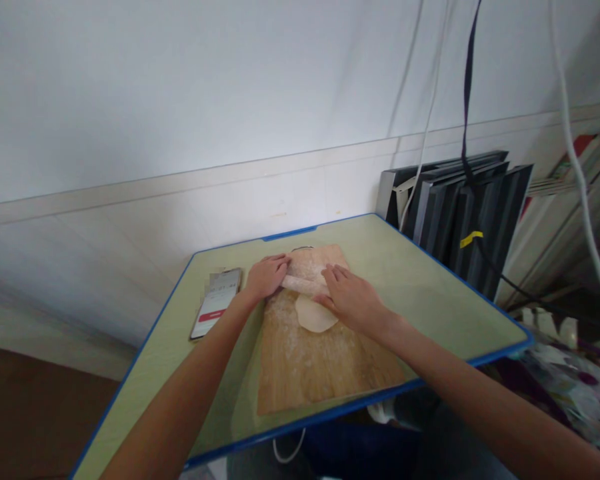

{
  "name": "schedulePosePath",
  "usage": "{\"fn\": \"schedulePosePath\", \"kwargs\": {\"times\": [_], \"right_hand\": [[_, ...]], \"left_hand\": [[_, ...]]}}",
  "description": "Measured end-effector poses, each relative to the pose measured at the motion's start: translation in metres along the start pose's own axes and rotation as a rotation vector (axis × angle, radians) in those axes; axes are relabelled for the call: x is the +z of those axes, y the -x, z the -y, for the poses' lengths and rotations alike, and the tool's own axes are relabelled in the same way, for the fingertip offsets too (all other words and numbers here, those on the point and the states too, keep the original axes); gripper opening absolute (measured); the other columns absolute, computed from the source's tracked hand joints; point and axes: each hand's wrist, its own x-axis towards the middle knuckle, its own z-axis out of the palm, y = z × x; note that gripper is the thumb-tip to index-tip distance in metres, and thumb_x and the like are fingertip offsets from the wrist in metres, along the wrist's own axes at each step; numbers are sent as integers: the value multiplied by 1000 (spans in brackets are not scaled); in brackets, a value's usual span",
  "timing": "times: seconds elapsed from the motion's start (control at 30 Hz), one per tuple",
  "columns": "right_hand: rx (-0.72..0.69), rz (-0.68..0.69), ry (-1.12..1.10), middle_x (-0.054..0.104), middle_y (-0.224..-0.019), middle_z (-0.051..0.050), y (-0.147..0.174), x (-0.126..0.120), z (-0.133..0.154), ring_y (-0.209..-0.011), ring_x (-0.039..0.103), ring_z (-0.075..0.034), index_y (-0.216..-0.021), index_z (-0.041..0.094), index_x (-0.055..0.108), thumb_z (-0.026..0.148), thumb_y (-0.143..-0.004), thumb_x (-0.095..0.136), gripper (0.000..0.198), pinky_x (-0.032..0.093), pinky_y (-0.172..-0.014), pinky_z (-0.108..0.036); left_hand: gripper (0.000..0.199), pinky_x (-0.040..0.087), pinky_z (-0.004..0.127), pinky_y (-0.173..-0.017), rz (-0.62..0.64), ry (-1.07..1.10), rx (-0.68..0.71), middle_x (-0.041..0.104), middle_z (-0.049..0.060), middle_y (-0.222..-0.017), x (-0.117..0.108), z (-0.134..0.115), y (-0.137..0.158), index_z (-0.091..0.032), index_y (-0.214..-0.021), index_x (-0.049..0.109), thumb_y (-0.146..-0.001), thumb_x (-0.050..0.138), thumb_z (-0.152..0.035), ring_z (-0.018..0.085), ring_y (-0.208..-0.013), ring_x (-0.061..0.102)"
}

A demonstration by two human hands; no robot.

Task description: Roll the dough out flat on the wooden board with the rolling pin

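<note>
A pale wooden rolling pin (304, 286) lies crosswise on a floured wooden board (325, 373). My left hand (269, 275) is closed over its left end, and my right hand (353, 298) grips the right end. Just under the pin, on the near side, a flat round of dough (315, 316) rests on the board. Its far edge is at the pin; I cannot tell how much of it is beneath. White flour is dusted over the far half of the board.
The board sits on a light green table (430, 307) with a blue rim. A phone (217, 303) with a lit screen lies left of the board. Dark folded panels (460, 213) lean against the wall at the right, with hanging cables (467, 100) before them.
</note>
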Motion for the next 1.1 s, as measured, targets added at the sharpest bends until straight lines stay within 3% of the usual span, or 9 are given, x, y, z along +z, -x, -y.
{"fn": "schedulePosePath", "kwargs": {"times": [0.2, 0.37, 0.6, 0.73, 0.9, 1.1], "right_hand": [[-7, -29, 33, 53, -122, -17, -2, 7, -3, -114, 47, -25, -118, 10, 49, 50, -87, 36, 53, 37, -93, -35], [-19, 23, 10, 52, -123, -16, -6, 8, -12, -117, 44, -25, -122, 10, 48, 48, -91, 26, 53, 36, -94, -36], [94, 140, 10, 44, -133, -13, -17, 8, -30, -123, 36, -28, -122, 18, 47, 44, -93, 14, 51, 34, -94, -45], [96, 194, -43, 45, -132, -12, -18, 6, -32, -123, 36, -27, -122, 18, 46, 45, -93, 13, 52, 33, -95, -45], [33, 162, -65, 48, -128, -12, -15, 6, -31, -122, 37, -24, -121, 19, 47, 49, -92, 16, 52, 34, -93, -41], [103, 191, -77, 49, -126, -12, -27, 15, -43, -119, 40, -27, -119, 19, 49, 48, -92, 14, 53, 34, -92, -45]], "left_hand": [[44, 33, 26, -99, 5, -20, -11, 52, -1, -127, 1, -1, -7, -24, -115, 56, -88, 22, -27, 13, -117, 45], [45, 36, 27, -96, 17, -27, -18, 52, -2, -127, -1, -3, -10, -24, -113, 57, -88, 21, -28, 14, -115, 48], [43, 44, 33, -83, 82, -118, -99, 59, -1, -118, -13, -14, -20, -27, -100, 63, -86, 23, -34, 21, -103, 56], [43, 43, 33, -83, 103, -131, -146, 60, 1, -117, -15, -19, -21, -26, -102, 62, -86, 24, -34, 21, -103, 56], [42, 40, 29, -87, 92, -115, -126, 60, -1, -118, -9, -16, -21, -28, -106, 60, -87, 23, -33, 17, -106, 53], [42, 43, 31, -81, 116, -149, -141, 61, -1, -115, -14, -20, -31, -30, -102, 62, -86, 24, -37, 20, -101, 56]]}}
